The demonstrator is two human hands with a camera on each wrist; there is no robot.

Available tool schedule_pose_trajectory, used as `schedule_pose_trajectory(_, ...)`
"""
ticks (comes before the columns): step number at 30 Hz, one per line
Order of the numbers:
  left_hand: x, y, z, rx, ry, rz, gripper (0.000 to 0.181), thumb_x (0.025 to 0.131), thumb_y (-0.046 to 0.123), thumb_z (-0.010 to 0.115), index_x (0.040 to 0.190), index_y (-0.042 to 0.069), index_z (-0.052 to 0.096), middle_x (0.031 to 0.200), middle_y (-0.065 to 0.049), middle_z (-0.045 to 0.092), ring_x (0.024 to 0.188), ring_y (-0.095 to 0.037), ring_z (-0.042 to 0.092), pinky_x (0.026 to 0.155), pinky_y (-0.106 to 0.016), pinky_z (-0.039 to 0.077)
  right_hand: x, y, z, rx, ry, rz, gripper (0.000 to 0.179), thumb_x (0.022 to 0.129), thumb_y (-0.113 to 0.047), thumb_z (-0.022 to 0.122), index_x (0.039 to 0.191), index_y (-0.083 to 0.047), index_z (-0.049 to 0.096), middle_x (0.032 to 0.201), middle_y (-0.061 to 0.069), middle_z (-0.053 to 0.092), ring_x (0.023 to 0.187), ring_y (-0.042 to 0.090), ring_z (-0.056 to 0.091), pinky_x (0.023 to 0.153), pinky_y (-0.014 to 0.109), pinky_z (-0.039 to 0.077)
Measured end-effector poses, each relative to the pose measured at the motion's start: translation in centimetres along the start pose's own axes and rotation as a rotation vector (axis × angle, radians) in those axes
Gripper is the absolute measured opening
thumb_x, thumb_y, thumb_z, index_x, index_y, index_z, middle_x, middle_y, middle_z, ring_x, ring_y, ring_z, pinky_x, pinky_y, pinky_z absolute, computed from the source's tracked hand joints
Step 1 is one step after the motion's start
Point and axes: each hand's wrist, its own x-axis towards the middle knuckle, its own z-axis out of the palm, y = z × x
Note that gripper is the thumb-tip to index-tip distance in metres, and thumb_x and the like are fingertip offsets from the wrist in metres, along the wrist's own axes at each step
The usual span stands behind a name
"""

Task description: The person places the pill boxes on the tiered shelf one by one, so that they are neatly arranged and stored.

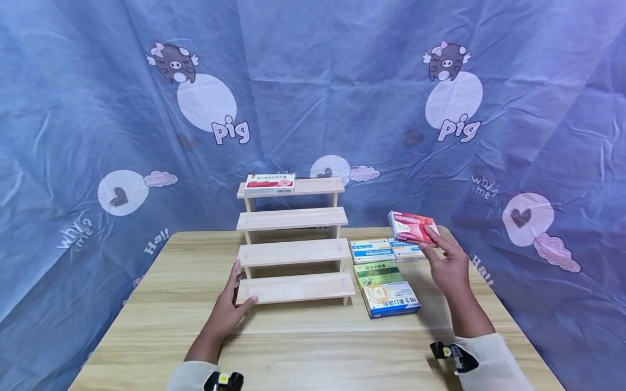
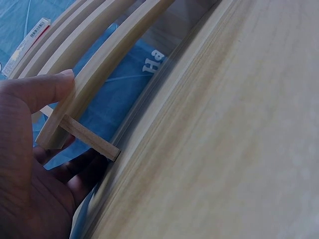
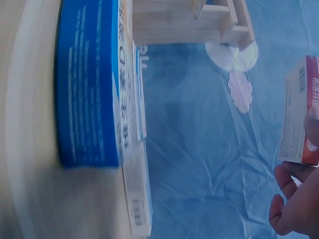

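- To the right of the wooden stand (image 1: 293,251), the right hand (image 1: 450,270) is pinching the red box (image 1: 412,227) by its right end, fingers (image 1: 442,240) parted only by its width.
- Its long axis is running roughly sideways, toward the stand.
- Farther off, the left hand (image 1: 229,308) is gripping the lowest step's (image 1: 298,289) left end, thumb on top.

- Cartons (image 1: 389,297) before you: six
- Wooden stand (image 1: 293,252): one
- Shelf boards (image 1: 292,218): four
- Your left grip (image 1: 232,307) and right grip (image 1: 449,266): two
- Black devices (image 1: 459,357) on your wrists: two
- Bench (image 1: 303,353) before you: one
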Motion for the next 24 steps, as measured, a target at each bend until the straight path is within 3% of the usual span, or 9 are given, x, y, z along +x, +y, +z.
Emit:
schedule_pose_trajectory(3, -0.1, 0.0, 0.0, 0.001, -0.001, -0.009, 0.106, 0.105, 0.018, 0.076, 0.178, 0.027, 0.0, 0.173, -0.032, 0.035, 0.142, -0.056, 0.058, 0.096, -0.032, 0.061, 0.3, -0.6, 0.7, 0.011, -0.016, 0.0, 0.045, 0.096, 0.005, 0.079, 0.14, -0.004, 0.073, 0.156, 0.023, 0.061, 0.135, -0.011, 0.053, 0.099, 0.003, 0.041)
schedule_pose_trajectory(7, -0.1, 0.2, 0.0, -0.002, -0.007, -0.022, 0.107, 0.105, 0.019, 0.076, 0.178, 0.027, -0.001, 0.173, -0.032, 0.034, 0.142, -0.055, 0.058, 0.098, -0.033, 0.061, 1.1, -1.5, 1.8, 0.029, -0.038, -0.023, 0.045, 0.097, 0.004, 0.078, 0.141, -0.004, 0.073, 0.159, 0.021, 0.059, 0.151, 0.024, 0.056, 0.108, 0.001, 0.038)
schedule_pose_trajectory(10, -0.1, 0.4, -0.1, -0.001, -0.006, -0.03, 0.107, 0.104, 0.019, 0.076, 0.178, 0.027, -0.001, 0.173, -0.031, 0.035, 0.143, -0.054, 0.058, 0.099, -0.035, 0.06, 1.6, -2.1, 2.6, 0.056, -0.049, -0.019, 0.045, 0.098, 0.003, 0.078, 0.142, -0.003, 0.071, 0.16, 0.021, 0.057, 0.152, 0.043, 0.052, 0.105, 0.002, 0.04)
schedule_pose_trajectory(15, -0.1, 0.5, 0.0, -0.011, -0.009, -0.03, 0.108, 0.104, 0.019, 0.077, 0.178, 0.028, 0.0, 0.174, -0.03, 0.034, 0.142, -0.053, 0.059, 0.098, -0.03, 0.059, 2.1, -2.9, 4.0, 0.046, -0.065, 0.038, 0.046, 0.102, -0.006, 0.077, 0.147, -0.009, 0.069, 0.164, 0.016, 0.054, 0.146, 0.03, 0.057, 0.081, 0.01, 0.041)
schedule_pose_trajectory(18, -0.1, 0.4, 0.0, -0.014, -0.008, -0.03, 0.108, 0.104, 0.019, 0.077, 0.178, 0.028, 0.001, 0.174, -0.03, 0.034, 0.142, -0.053, 0.06, 0.098, -0.029, 0.059, 2.4, -3.2, 4.7, 0.041, -0.081, 0.044, 0.046, 0.102, -0.008, 0.076, 0.148, -0.01, 0.068, 0.166, 0.014, 0.053, 0.135, 0.021, 0.058, 0.079, 0.011, 0.04)
schedule_pose_trajectory(20, -0.1, 0.4, 0.0, -0.008, -0.007, -0.03, 0.108, 0.104, 0.018, 0.077, 0.178, 0.028, 0.0, 0.174, -0.031, 0.034, 0.142, -0.053, 0.06, 0.098, -0.03, 0.059, 2.6, -3.3, 5.2, 0.045, -0.091, 0.039, 0.047, 0.102, -0.007, 0.077, 0.148, -0.01, 0.068, 0.166, 0.016, 0.053, 0.136, 0.024, 0.058, 0.08, 0.012, 0.039)
schedule_pose_trajectory(24, 0.0, 0.3, -0.1, 0.002, -0.01, -0.042, 0.108, 0.104, 0.02, 0.077, 0.178, 0.029, -0.002, 0.174, -0.031, 0.033, 0.144, -0.054, 0.057, 0.099, -0.033, 0.06, 3.0, -3.6, 5.9, 0.046, -0.122, 0.048, 0.048, 0.104, -0.011, 0.075, 0.151, -0.01, 0.066, 0.168, 0.018, 0.05, 0.154, 0.037, 0.051, 0.079, 0.016, 0.037)
